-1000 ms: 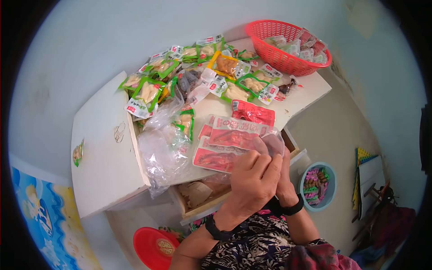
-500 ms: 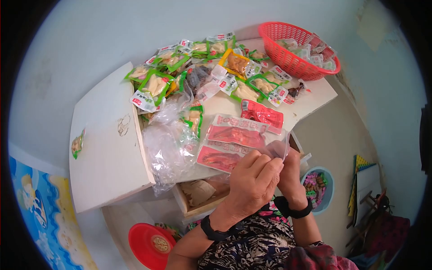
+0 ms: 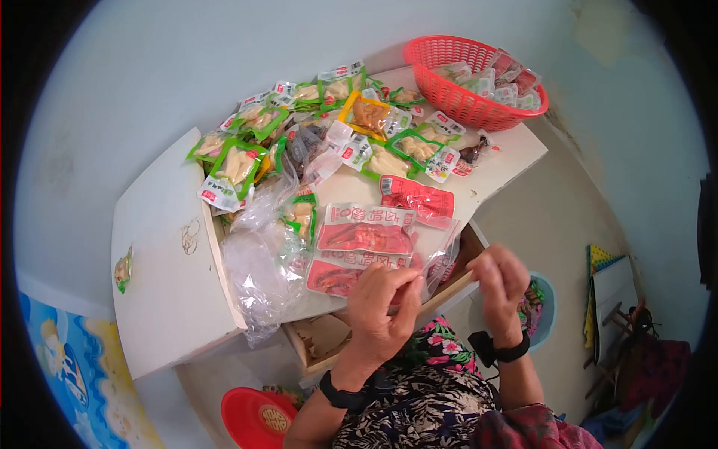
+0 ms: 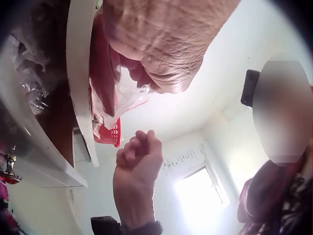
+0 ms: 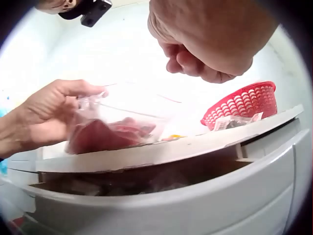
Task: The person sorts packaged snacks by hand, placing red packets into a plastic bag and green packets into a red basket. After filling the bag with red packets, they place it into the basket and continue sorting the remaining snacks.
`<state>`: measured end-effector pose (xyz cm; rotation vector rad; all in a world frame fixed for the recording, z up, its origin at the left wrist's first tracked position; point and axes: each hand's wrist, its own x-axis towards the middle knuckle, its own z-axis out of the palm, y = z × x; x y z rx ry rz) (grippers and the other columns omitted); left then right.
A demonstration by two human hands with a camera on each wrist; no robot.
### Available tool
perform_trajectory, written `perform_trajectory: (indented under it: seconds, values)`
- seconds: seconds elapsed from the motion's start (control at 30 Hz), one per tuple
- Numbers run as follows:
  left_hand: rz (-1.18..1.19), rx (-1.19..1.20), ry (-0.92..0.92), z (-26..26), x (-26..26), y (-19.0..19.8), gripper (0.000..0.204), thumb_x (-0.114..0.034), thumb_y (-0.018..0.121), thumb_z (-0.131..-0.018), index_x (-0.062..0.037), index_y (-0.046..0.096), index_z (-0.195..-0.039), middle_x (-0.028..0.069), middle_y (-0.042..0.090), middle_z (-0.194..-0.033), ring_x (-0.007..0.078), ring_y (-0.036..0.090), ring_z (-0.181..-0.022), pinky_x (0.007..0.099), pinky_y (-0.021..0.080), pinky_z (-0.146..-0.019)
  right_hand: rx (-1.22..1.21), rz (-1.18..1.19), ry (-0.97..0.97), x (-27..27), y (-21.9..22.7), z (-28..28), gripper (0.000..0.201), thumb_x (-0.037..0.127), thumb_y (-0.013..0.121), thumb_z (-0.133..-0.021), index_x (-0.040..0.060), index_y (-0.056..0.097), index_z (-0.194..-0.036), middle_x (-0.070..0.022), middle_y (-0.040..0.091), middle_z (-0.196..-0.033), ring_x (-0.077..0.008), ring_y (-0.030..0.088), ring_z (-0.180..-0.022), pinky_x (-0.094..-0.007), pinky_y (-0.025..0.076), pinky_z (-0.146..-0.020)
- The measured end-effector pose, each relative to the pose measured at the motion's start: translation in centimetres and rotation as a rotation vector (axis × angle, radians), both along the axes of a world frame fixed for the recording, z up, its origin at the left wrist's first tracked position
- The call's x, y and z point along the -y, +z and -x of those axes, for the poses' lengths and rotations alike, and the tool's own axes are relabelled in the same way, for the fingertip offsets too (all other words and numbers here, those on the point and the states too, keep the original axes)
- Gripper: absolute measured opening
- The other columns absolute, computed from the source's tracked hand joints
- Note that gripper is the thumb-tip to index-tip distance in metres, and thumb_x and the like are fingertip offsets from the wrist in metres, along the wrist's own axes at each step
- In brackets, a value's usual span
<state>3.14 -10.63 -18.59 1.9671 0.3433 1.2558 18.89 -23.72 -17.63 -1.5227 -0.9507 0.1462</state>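
Note:
In the head view, my left hand (image 3: 385,307) pinches the edge of a clear plastic bag (image 3: 443,251) between thumb and fingers, at the table's front edge. In the right wrist view, red shows through the lower part of this bag (image 5: 90,112). Two red printed food packets (image 3: 366,232) lie just beyond the left hand, one partly over the other. Another red packet (image 3: 419,198) is behind them. My right hand (image 3: 501,280) is raised apart from the bag, to its right, fingers curled in with nothing visible in them.
Green-edged food packets (image 3: 238,165) are heaped at the back of the white table (image 3: 164,299). A red basket (image 3: 479,108) with small packets stands back right. Crumpled clear plastic (image 3: 258,273) lies left. Below are drawers, a red basin (image 3: 243,419) and a blue tub (image 3: 550,314).
The two hands were together at the bag's edge. Now the right hand has come away to the right, and the left hand has shifted a little left with the bag.

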Motion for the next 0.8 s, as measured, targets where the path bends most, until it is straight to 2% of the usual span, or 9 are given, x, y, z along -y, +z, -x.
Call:
perform_trajectory:
  seconds: [0.07,0.1,0.2,0.3,0.33,0.47,0.53,0.63,0.8]
  values:
    - [0.042,-0.006,-0.001,0.2,-0.1,-0.1,0.010,0.003,0.072,-0.091,-0.0022,0.068,-0.098,0.0075,0.067,-0.083,0.0157,0.058,-0.066,0.0288,0.047,-0.062,-0.054,0.072,-0.112,-1.2,0.0,-2.0,0.006,-0.002,0.063,-0.091,-0.0016,0.067,-0.095,-0.0099,0.066,-0.084,-0.0197,0.063,-0.073,-0.0304,0.049,-0.067]
    - [0.049,-0.005,-0.004,0.2,-0.1,0.1,0.011,0.004,0.072,-0.090,-0.0019,0.068,-0.098,0.0084,0.066,-0.082,0.0190,0.058,-0.067,0.0317,0.046,-0.062,-0.081,0.105,-0.167,-2.0,0.0,-3.1,0.012,-0.003,0.062,-0.090,-0.0009,0.068,-0.100,-0.0105,0.069,-0.089,-0.0220,0.065,-0.078,-0.0320,0.052,-0.070]
    - [0.072,-0.015,-0.014,0.3,0.0,0.7,0.013,0.005,0.072,-0.088,-0.0012,0.067,-0.098,0.0100,0.065,-0.080,0.0252,0.057,-0.067,0.0370,0.045,-0.062,0.607,0.196,-0.096,-5.0,0.3,-5.5,0.042,-0.009,0.059,-0.082,0.0043,0.068,-0.120,-0.0099,0.071,-0.123,-0.0304,0.065,-0.116,-0.0429,0.054,-0.096]
    - [0.099,-0.039,-0.013,0.5,0.0,0.7,0.012,0.005,0.072,-0.088,-0.0009,0.067,-0.098,0.0094,0.066,-0.081,0.0240,0.057,-0.067,0.0360,0.046,-0.062,0.708,0.381,0.134,-6.3,0.0,-5.7,0.064,-0.011,0.056,-0.074,0.0105,0.065,-0.134,-0.0053,0.058,-0.149,-0.0341,0.043,-0.147,-0.0519,0.039,-0.118]
    - [0.099,-0.042,-0.010,0.6,0.0,0.6,0.012,0.004,0.072,-0.088,-0.0009,0.067,-0.098,0.0092,0.066,-0.081,0.0236,0.058,-0.067,0.0355,0.047,-0.062,0.658,0.418,0.194,-6.3,-0.2,-5.8,0.070,-0.011,0.054,-0.074,0.0126,0.063,-0.139,-0.0074,0.054,-0.153,-0.0334,0.037,-0.152,-0.0519,0.035,-0.121]
    - [0.104,-0.071,-0.009,0.8,-0.2,-0.1,0.007,-0.001,0.071,-0.094,-0.0020,0.066,-0.100,0.0057,0.062,-0.082,0.0136,0.059,-0.069,0.0262,0.047,-0.064,0.678,0.512,0.252,-4.8,1.5,-5.4,0.064,-0.007,0.058,-0.074,0.0133,0.065,-0.135,-0.0072,0.056,-0.150,-0.0328,0.045,-0.145,-0.0500,0.038,-0.118]
    - [0.098,-0.060,-0.011,0.8,-0.2,0.0,0.007,-0.001,0.070,-0.094,-0.0018,0.067,-0.100,0.0053,0.062,-0.083,0.0130,0.059,-0.069,0.0259,0.047,-0.064,0.697,0.507,0.251,-4.0,2.1,-4.9,0.058,-0.003,0.063,-0.075,0.0131,0.068,-0.131,-0.0066,0.059,-0.146,-0.0315,0.051,-0.138,-0.0493,0.042,-0.115]
    - [0.121,-0.062,-0.016,0.8,-0.1,0.0,0.007,-0.002,0.070,-0.095,-0.0012,0.067,-0.101,0.0050,0.062,-0.083,0.0120,0.058,-0.069,0.0254,0.046,-0.064,0.723,0.509,0.135,-3.7,1.5,-4.4,0.044,0.002,0.069,-0.075,0.0109,0.072,-0.118,-0.0046,0.067,-0.130,-0.0280,0.059,-0.120,-0.0446,0.051,-0.101]
    - [0.161,-0.075,-0.011,1.1,0.0,-0.1,0.007,-0.002,0.069,-0.096,-0.0004,0.067,-0.102,0.0036,0.062,-0.084,0.0100,0.057,-0.071,0.0247,0.046,-0.064,0.776,0.369,0.131,-3.0,0.9,-5.5,0.026,0.003,0.072,-0.076,0.0086,0.072,-0.101,-0.0042,0.070,-0.102,-0.0269,0.064,-0.097,-0.0394,0.056,-0.080]
